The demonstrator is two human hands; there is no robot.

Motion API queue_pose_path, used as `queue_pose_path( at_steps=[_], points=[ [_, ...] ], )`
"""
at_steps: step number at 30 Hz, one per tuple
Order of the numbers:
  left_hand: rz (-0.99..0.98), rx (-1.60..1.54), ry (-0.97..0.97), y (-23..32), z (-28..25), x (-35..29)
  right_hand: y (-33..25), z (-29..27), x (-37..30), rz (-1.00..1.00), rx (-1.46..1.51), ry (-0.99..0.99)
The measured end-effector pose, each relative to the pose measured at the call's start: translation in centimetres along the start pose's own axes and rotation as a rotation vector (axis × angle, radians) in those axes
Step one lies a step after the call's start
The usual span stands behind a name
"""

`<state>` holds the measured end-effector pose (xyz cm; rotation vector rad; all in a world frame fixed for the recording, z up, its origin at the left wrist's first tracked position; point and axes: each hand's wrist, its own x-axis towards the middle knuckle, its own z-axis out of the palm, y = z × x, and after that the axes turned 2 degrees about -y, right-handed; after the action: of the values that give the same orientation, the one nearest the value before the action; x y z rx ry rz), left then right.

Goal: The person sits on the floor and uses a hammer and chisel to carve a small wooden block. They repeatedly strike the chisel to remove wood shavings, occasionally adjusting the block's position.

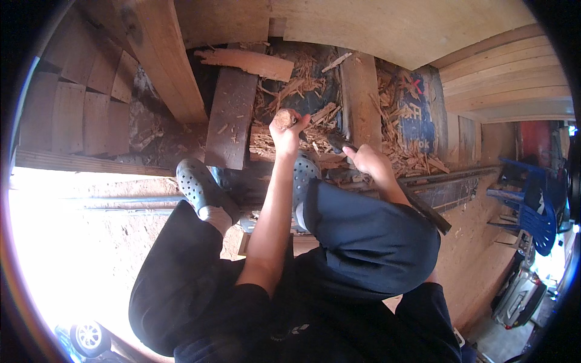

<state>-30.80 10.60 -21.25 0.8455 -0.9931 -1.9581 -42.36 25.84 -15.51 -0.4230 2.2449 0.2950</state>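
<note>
A short chunk of wood stands at the centre of the scene among wood chips, gripped from above by the left hand, fingers wrapped round it. Just right, the right hand closes on a dark-headed hatchet.

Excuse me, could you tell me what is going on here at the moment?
A person sits crouched over a pile of wood chips and planks. The left hand holds a small chunk of wood upright on a chip-covered board. The right hand grips a dark tool, apparently a hatchet or chisel, close beside the chunk. Both feet wear grey perforated clogs.
</note>
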Motion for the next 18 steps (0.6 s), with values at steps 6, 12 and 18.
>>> queue_pose_path(
  at_steps=[6, 12, 18],
  points=[
    [-0.003, -0.065, 0.017, -1.0, -0.2, -0.1, -0.4, -0.5, -0.2, 0.027, 0.001, -0.055],
    [0.070, -0.134, 0.082, -1.8, 0.1, -0.8, -0.3, 0.0, -0.2, 0.011, 0.000, 0.039],
    [-0.031, 0.028, -0.071, -2.2, 0.2, -1.0, -0.5, -0.6, -0.3, 0.062, -0.009, -0.059]
  ],
)
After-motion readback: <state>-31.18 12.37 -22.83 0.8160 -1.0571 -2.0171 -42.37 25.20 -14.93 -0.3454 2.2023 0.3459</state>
